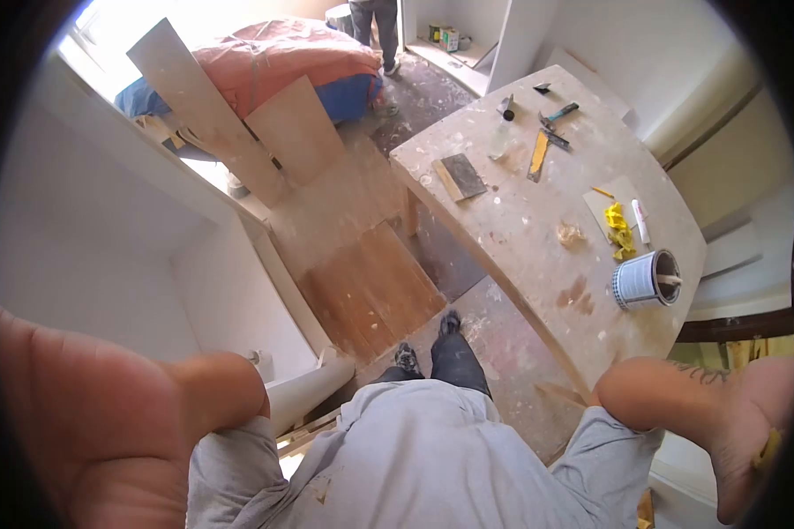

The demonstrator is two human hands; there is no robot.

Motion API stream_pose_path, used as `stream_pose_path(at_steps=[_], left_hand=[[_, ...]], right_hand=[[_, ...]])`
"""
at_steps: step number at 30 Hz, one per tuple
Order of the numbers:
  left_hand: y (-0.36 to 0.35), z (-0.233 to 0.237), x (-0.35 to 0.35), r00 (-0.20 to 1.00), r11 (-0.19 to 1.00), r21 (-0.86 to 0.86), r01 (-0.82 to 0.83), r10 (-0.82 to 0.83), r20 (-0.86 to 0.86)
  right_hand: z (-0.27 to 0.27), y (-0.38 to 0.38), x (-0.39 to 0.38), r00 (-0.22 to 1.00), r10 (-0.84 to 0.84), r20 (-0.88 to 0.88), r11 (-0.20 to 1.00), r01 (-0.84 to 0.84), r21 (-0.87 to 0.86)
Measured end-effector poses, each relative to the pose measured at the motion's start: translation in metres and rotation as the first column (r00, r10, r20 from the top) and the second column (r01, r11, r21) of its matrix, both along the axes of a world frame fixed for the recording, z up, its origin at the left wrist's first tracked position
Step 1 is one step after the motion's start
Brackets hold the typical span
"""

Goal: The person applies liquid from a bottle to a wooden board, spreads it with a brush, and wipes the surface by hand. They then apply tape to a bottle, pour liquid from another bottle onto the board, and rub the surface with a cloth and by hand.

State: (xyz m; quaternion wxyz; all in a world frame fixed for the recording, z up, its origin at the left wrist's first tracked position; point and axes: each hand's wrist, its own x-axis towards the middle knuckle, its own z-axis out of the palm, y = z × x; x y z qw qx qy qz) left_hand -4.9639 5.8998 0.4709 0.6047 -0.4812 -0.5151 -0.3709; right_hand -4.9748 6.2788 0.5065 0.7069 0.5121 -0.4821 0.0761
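Note:
My left hand is raised close to the camera at the lower left, palm showing. Its fingers run out of view, so whether it is open or closed is hidden. At the right edge my right hand is raised too, partly cut off, with a bit of a yellowish thing against its palm; what it is cannot be made out. Nearest to that hand on the table is an opened can lying tilted, a stick in its mouth. Beside it are a crumpled yellow cloth or paper and a white marker-like tube.
Farther along the table lie a hammer, a yellow-bladed scraper and a sanding block. White cabinet carcasses stand at left. Boards lean on a covered heap. Another person stands at the back.

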Motion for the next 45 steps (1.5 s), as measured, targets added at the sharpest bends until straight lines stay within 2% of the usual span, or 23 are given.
stream_pose_path(at_steps=[10, 14, 15, 17, 18, 19, 20, 21, 22, 23, 24, 27, 28, 29, 31, 34, 36, 37, 38, 39, 41, 44, 45], left_hand=[[0.031, 0.011, -0.101, 0.998, 0.990, -0.136, -0.032, 0.038, 0.042], [0.041, -0.022, -0.169, 0.971, 0.992, -0.105, -0.071, 0.093, 0.219], [0.038, -0.041, -0.184, 0.942, 0.991, -0.086, -0.107, 0.128, 0.310], [0.037, -0.099, -0.211, 0.734, 0.953, -0.127, -0.275, 0.294, 0.612], [0.040, -0.130, -0.219, 0.500, 0.897, -0.267, -0.352, 0.422, 0.757], [0.056, -0.156, -0.222, 0.062, 0.679, -0.571, -0.461, 0.667, 0.743], [0.052, -0.185, -0.228, -0.002, 0.613, -0.764, -0.202, 0.780, 0.626], [0.057, -0.209, -0.222, -0.040, 0.605, -0.796, 0.024, 0.796, 0.604], [0.069, -0.227, -0.218, -0.070, 0.575, -0.780, 0.247, 0.813, 0.578], [0.078, -0.235, -0.221, -0.180, 0.599, -0.636, 0.486, 0.781, 0.598], [0.076, -0.259, -0.216, -0.199, 0.595, -0.606, 0.528, 0.780, 0.593], [0.118, -0.238, -0.223, -0.390, 0.798, -0.455, 0.396, 0.595, 0.703], [0.117, -0.245, -0.224, -0.320, 0.744, -0.527, 0.411, 0.659, 0.681], [0.116, -0.252, -0.228, -0.272, 0.718, -0.538, 0.441, 0.678, 0.683], [0.112, -0.264, -0.234, -0.178, 0.663, -0.562, 0.495, 0.710, 0.681], [0.093, -0.278, -0.247, -0.157, 0.659, -0.509, 0.553, 0.683, 0.713], [0.077, -0.298, -0.253, -0.107, 0.677, -0.482, 0.556, 0.634, 0.766], [0.066, -0.315, -0.259, -0.056, 0.687, -0.477, 0.548, 0.599, 0.799], [0.059, -0.324, -0.270, -0.007, 0.695, -0.468, 0.547, 0.562, 0.827], [0.059, -0.321, -0.283, -0.009, 0.715, -0.422, 0.558, 0.513, 0.858], [0.058, -0.314, -0.297, -0.046, 0.751, -0.313, 0.582, 0.414, 0.909], [0.059, -0.303, -0.319, -0.186, 0.721, -0.070, 0.689, 0.269, 0.945], [0.065, -0.293, -0.324, -0.248, 0.700, 0.015, 0.714, 0.232, 0.941]], right_hand=[[-0.037, 0.093, -0.121, 0.989, 0.013, 0.150, 1.000, -0.015, 0.010], [-0.107, 0.178, -0.204, 0.837, -0.057, 0.544, 0.998, 0.055, 0.020], [-0.148, 0.165, -0.228, 0.720, -0.048, 0.692, 0.967, 0.207, -0.148], [-0.230, 0.139, -0.277, 0.387, 0.103, 0.916, 0.768, 0.555, -0.321], [-0.275, 0.132, -0.310, 0.098, 0.363, 0.927, 0.775, 0.520, -0.359], [-0.328, 0.126, -0.345, -0.013, 0.361, 0.932, 0.794, 0.528, -0.301], [-0.380, 0.120, -0.369, -0.203, 0.260, 0.944, 0.809, 0.580, -0.098], [-0.447, 0.115, -0.392, -0.325, 0.222, 0.919, 0.828, 0.561, -0.001], [-0.476, 0.102, -0.403, -0.398, 0.198, 0.896, 0.845, 0.532, 0.050], [-0.492, 0.084, -0.410, -0.469, 0.168, 0.867, 0.861, 0.498, 0.102], [-0.504, 0.069, -0.418, -0.398, 0.172, 0.901, 0.841, 0.536, 0.077], [-0.503, 0.027, -0.451, -0.224, 0.223, 0.949, 0.746, 0.666, -0.019], [-0.502, 0.021, -0.462, -0.172, 0.240, 0.955, 0.707, 0.705, -0.051], [-0.517, 0.017, -0.479, -0.101, 0.137, 0.985, 0.691, 0.722, -0.022], [-0.514, 0.015, -0.494, -0.360, 0.247, 0.900, 0.700, 0.708, 0.091], [-0.501, 0.015, -0.477, -0.307, 0.284, 0.908, 0.673, 0.739, 0.039], [-0.485, 0.029, -0.448, -0.486, 0.540, 0.687, 0.725, 0.683, -0.086], [-0.466, 0.038, -0.440, -0.538, 0.631, 0.559, 0.722, 0.671, -0.169], [-0.439, 0.036, -0.418, -0.514, 0.690, 0.509, 0.693, 0.671, -0.262], [-0.409, 0.030, -0.389, -0.500, 0.740, 0.450, 0.661, 0.666, -0.346], [-0.353, 0.025, -0.341, -0.623, 0.709, 0.330, 0.705, 0.648, -0.288], [-0.348, 0.001, -0.285, -0.491, 0.784, 0.379, 0.618, 0.571, -0.540], [-0.336, -0.009, -0.268, -0.496, 0.764, 0.412, 0.643, 0.530, -0.553]])
